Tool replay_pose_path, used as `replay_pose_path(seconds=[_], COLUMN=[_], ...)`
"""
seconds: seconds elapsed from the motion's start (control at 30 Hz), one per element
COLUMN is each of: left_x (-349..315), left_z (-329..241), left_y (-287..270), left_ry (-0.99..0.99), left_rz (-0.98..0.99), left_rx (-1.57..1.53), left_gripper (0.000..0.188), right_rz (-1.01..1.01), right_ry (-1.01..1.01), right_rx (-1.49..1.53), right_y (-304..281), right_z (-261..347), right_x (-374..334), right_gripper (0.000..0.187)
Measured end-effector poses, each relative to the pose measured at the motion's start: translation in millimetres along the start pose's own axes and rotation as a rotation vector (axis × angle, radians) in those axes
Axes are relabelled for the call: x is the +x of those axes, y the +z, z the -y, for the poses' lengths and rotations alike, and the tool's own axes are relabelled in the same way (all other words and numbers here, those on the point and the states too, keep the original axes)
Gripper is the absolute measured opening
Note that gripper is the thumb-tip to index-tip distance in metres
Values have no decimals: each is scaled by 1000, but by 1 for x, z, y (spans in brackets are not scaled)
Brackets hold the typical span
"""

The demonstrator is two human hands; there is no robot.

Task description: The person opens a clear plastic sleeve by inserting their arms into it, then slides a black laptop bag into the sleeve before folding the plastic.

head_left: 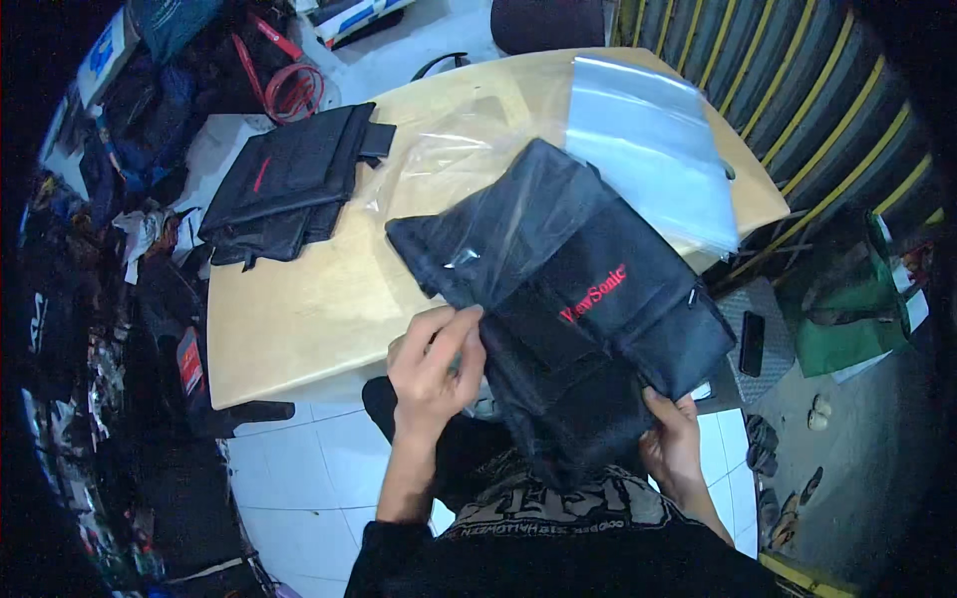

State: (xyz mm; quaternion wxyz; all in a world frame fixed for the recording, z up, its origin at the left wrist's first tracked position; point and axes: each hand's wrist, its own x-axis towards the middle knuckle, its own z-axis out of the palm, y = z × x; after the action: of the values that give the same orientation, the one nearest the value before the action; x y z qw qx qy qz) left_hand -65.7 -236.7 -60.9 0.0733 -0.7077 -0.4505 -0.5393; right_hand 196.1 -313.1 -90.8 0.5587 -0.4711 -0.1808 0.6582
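The bag (pixel 638 289), black with red lettering, is held tilted over the table's near edge, its lower part hanging past the table (pixel 299 329). Clear plastic (pixel 528 224) lies over its part farther in over the table. The right hand (pixel 673 439), just off the table's near side, grips the bag's lower corner, thumb on top. The left hand (pixel 437 359), at the table's near edge, has its fingers curled and fingertips at the bag's side; whether they pinch fabric or plastic, I cannot tell. More black bags (pixel 289 179) lie at the table's left end, and a stack of sleeves (pixel 648 149) at its far right. Beyond the table's right end are a phone (pixel 752 344) and a green sack (pixel 847 334); a red strap (pixel 289 90) lies past its far left.
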Motion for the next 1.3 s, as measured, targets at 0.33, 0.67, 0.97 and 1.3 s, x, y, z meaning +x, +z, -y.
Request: replay_pose_path(seconds=[0.33,0.67,0.97,1.3], left_x=[76,97,88,47], left_z=[-17,-16,-85,-115], left_y=[3,121,120,135], left_ry=[104,472,497,792], left_rz=[474,601,627,491], left_rx=[105,328,176,115], left_gripper=[34,28,35,33], right_rz=[79,169,318,368], right_ry=[-90,-4,-154,85], right_rx=[-187,-241,-171,181], right_y=[3,18,68,95], right_z=[-11,11,12,1], right_x=[0,-7,62,158], right_gripper=[38,35,34,49])
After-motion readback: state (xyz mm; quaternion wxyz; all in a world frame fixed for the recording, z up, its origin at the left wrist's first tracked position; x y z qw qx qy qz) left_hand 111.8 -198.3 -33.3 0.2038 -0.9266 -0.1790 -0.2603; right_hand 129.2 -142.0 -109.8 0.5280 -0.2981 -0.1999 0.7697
